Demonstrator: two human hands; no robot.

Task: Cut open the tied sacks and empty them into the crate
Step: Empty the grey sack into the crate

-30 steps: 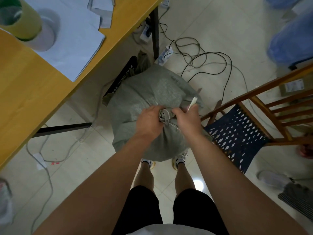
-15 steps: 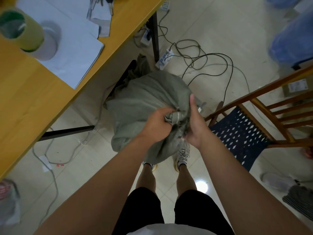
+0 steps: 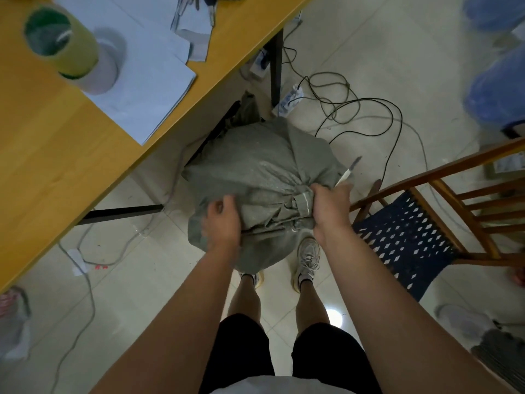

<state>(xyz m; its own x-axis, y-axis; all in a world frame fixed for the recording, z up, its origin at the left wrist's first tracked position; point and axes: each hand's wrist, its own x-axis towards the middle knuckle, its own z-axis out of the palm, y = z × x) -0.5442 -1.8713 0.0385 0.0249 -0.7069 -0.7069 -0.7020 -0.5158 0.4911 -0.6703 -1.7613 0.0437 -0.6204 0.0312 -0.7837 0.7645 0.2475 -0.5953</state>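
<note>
Two hands hold one grey sack (image 3: 264,166) above the floor, in front of the person's legs. The left hand (image 3: 223,223) has its fingers curled into the loose cloth on the sack's near left side. The right hand (image 3: 331,207) grips the bunched, tied neck (image 3: 301,204) of the sack, and it also holds a thin knife (image 3: 349,172) that sticks up and away past the knuckles. The sack looks full and round. A wooden chair (image 3: 443,211) with a dark blue woven seat stands just to the right. The yellow surface (image 3: 65,155) on the left carries white paper (image 3: 147,78) and a roll of tape (image 3: 61,44). Black cables (image 3: 366,115) lie on the floor beyond the sack.
</note>
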